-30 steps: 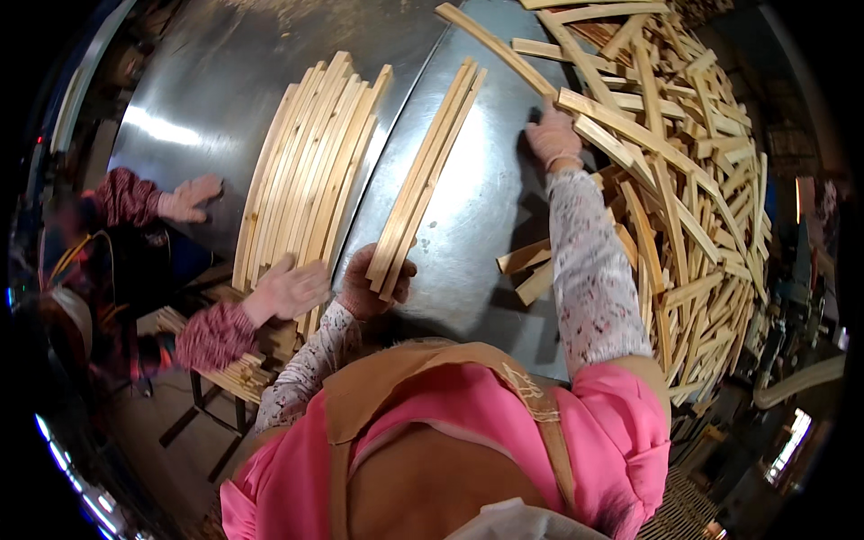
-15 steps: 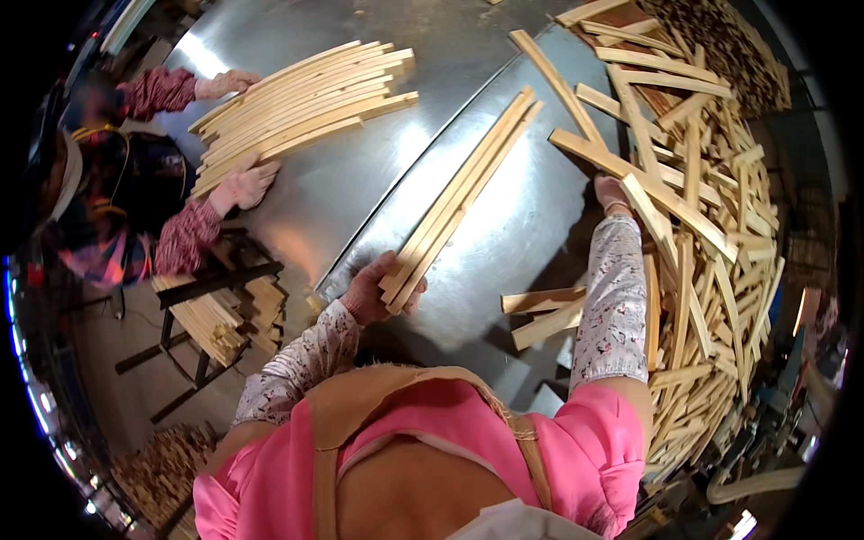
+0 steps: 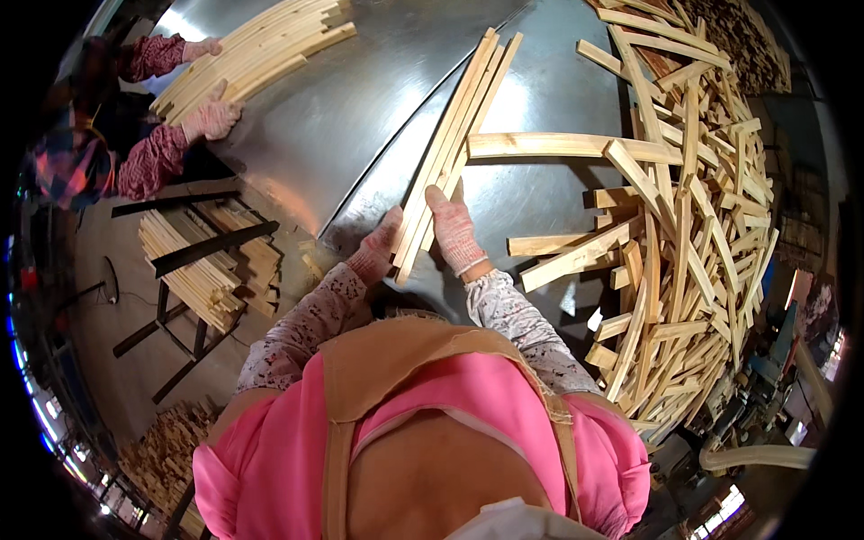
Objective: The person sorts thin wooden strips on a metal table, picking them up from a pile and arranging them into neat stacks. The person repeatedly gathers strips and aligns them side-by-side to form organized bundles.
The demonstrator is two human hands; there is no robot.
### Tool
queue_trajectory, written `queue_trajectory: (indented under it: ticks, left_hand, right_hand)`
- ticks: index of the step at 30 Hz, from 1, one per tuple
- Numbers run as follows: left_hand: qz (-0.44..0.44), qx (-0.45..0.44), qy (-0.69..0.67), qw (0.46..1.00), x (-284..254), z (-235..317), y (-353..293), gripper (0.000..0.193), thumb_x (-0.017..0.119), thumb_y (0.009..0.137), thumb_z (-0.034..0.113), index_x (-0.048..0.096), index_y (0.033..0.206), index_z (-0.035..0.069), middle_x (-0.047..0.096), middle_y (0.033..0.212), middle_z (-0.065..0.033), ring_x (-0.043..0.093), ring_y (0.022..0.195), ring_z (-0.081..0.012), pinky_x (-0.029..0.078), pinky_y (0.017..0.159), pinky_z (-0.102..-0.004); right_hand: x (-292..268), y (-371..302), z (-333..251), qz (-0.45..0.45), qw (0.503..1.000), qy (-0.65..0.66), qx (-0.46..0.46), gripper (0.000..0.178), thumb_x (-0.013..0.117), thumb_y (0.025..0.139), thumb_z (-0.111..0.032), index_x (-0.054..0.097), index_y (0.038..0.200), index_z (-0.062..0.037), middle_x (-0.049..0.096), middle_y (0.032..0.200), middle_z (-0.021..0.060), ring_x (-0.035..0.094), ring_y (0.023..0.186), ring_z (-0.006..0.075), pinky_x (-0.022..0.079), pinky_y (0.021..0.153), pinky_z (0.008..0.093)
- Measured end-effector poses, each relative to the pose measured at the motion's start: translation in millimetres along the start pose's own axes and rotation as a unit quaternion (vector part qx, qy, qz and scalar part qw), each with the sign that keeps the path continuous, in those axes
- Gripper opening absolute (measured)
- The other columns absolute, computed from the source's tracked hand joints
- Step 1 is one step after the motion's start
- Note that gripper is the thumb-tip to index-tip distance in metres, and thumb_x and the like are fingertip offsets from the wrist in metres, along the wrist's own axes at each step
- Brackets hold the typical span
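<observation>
Both gloved hands met at frame centre on the near end of a bundle of wooden slats [image 3: 454, 135]. The left hand [image 3: 378, 245] pressed flat against the bundle's left edge, fingers straight and together. The right hand [image 3: 453, 228] lay along its right edge, fingers extended over the top slats, not curled around them. The bundle ran from centre up toward the upper middle of the frame, slats stacked side by side, far ends slightly uneven.

Bare sheet metal lay to the left of the bundle, a raised seam running alongside it; this was the widest open strip on the metal table [image 3: 342, 117]. To the right, one long slat [image 3: 558, 144] lay crosswise, its left end touching the bundle. Beyond it a loose heap of slats [image 3: 702, 225] filled the right side, pieces crossing at all angles, some spilling toward lower right.

Upper left: another worker's gloved hands [image 3: 214, 115] rested on a second neat stack of slats [image 3: 252, 54] near the table's edge. Below that, off the table, a further pile sat on a dark metal stand [image 3: 193, 256]. Floor at lower left held small wood offcuts.
</observation>
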State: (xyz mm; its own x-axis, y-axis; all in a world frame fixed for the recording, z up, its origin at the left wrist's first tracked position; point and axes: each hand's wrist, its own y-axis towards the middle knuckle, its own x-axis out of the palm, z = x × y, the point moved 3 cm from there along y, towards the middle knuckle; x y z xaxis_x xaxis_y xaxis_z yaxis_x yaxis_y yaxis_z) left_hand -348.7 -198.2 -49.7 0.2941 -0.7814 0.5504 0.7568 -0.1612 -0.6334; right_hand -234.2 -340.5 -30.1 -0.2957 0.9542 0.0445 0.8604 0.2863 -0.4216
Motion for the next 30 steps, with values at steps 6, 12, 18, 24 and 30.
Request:
queue_trajectory:
  ticks: [6, 12, 18, 24, 30]
  left_hand:
    - [0.108, 0.177, 0.284, 0.936, 2.8, 69.7, -41.0, 0.071, 0.075, 0.089, 0.022, 0.05, 0.151, -0.002, 0.066, 0.118, -0.0078, 0.064, 0.109, -0.0187, 0.055, 0.097, -0.0339]
    - [0.007, 0.101, 0.141, 0.985, -46.0, 122.7, -54.8, 0.073, 0.073, 0.088, 0.016, 0.049, 0.154, -0.001, 0.068, 0.122, -0.0122, 0.069, 0.106, -0.024, 0.059, 0.095, -0.0365]
    - [-0.068, 0.035, -0.184, 0.98, -175.1, 145.9, -10.1, 0.044, 0.068, 0.108, 0.038, 0.062, 0.135, 0.004, 0.069, 0.107, -0.0142, 0.069, 0.091, -0.0228, 0.061, 0.078, -0.0412]
    - [0.031, -0.077, -0.079, 0.993, -227.7, 171.7, 3.8, 0.046, 0.061, 0.112, 0.04, 0.066, 0.139, 0.004, 0.077, 0.12, -0.01, 0.075, 0.103, -0.0232, 0.064, 0.084, -0.0406]
    - [0.08, 0.262, 0.609, 0.744, -236.3, 252.3, -12.9, 0.047, 0.066, 0.102, 0.036, 0.067, 0.139, 0.007, 0.074, 0.124, -0.0198, 0.066, 0.12, -0.042, 0.053, 0.104, -0.0493]
  right_hand:
    - [59.4, -0.4, -21.9, -0.06, 0.998, -0.013, 0.027, 0.059, 0.067, 0.101, -0.025, 0.047, 0.15, 0.0008, 0.069, 0.125, 0.0209, 0.067, 0.112, 0.0302, 0.055, 0.099, 0.0399]
    - [108.1, 27.3, -19.6, -0.095, 0.977, 0.185, 0.047, 0.047, 0.067, 0.1, -0.018, 0.056, 0.142, 0.0007, 0.072, 0.113, 0.0171, 0.073, 0.095, 0.0272, 0.062, 0.084, 0.0382]
    - [145.0, 49.2, -43.3, -0.02, 0.967, 0.207, 0.149, 0.031, 0.067, 0.099, -0.018, 0.059, 0.118, 0.0043, 0.07, 0.092, 0.0146, 0.073, 0.075, 0.0255, 0.065, 0.071, 0.0411]
    - [220.6, 96.2, -14.7, 0.013, 0.997, -0.067, 0.036, 0.062, 0.066, 0.1, -0.026, 0.042, 0.149, 0.0022, 0.071, 0.114, 0.0251, 0.072, 0.108, 0.0371, 0.059, 0.097, 0.0442]
    - [278.5, 115.7, -4.2, -0.003, 0.996, 0.007, 0.086, 0.087, 0.074, 0.096, -0.029, 0.031, 0.165, 0.0031, 0.066, 0.139, 0.0269, 0.065, 0.126, 0.0359, 0.051, 0.111, 0.0406]
